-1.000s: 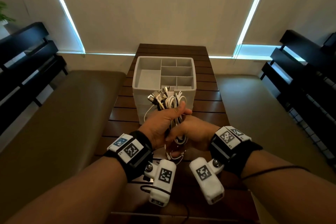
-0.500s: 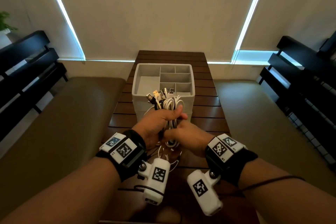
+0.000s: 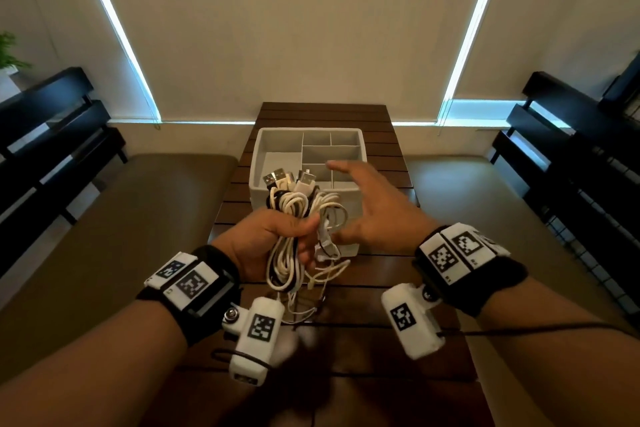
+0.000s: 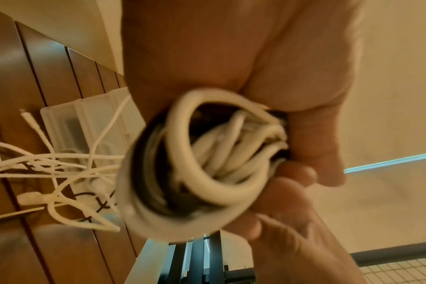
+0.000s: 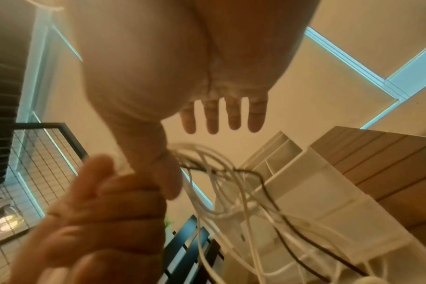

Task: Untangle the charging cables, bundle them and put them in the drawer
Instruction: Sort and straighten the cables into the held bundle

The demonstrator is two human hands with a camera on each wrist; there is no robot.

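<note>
A dark slatted wooden table (image 3: 311, 291) runs away from the person toward drawn blinds, with olive cushioned benches on either side. On it stands a grey divided organizer box (image 3: 277, 163), its compartments open at the top. In front of the box, above the table, the left hand (image 3: 266, 243) has its fingers and thumb wrapped around a bundle of cables (image 3: 298, 218): mostly white cords coiled into loops, with a few black ones among them. Several metal USB plugs (image 3: 280, 178) stick up out of the top of the bundle, and loose thin ends dangle below the fist. The right hand (image 3: 377, 215) hovers just right of the bundle, fingers straight and slightly spread, holding nothing.
</note>
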